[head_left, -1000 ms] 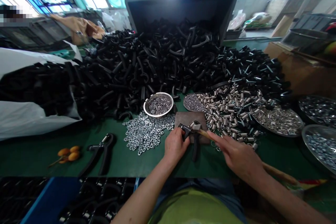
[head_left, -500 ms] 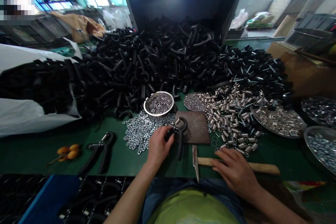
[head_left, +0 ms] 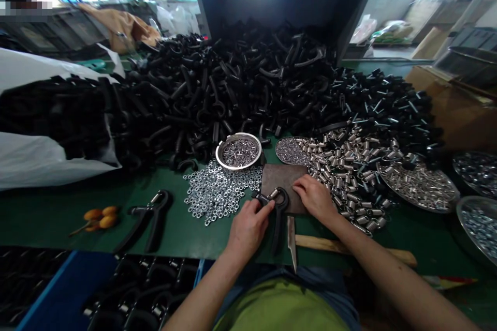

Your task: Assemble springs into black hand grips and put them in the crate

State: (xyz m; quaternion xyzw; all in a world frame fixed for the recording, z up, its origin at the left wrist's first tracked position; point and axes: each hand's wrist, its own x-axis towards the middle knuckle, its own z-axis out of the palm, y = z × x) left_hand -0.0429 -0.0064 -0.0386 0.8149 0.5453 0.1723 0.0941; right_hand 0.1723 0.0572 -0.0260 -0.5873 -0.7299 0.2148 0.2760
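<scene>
My left hand [head_left: 247, 228] is closed around one handle of a black hand grip strengthener [head_left: 278, 225] with a coil spring at its top. The grip's spring end lies over the near edge of a dark square metal plate [head_left: 280, 175]. Over the plate's right side, my right hand [head_left: 317, 200] has its thumb and fingers pinched together; anything between them is too small to make out. Below that forearm lies a hammer [head_left: 319, 242] with a wooden handle. Another black hand grip strengthener [head_left: 156, 225] rests on the table to the left.
Loose nuts [head_left: 213, 194] and a metal bowl [head_left: 219, 159] of small pins are left of the plate. Coil springs [head_left: 344, 181] spread to its right, beside trays of small parts. Black handles [head_left: 240, 83] heap up behind. Yellow fruit [head_left: 107, 221] sits at left.
My right hand has left the hammer handle and moved up and left to the plate, its fingers now pinched. My left hand and the hand grip strengthener have shifted slightly right and down.
</scene>
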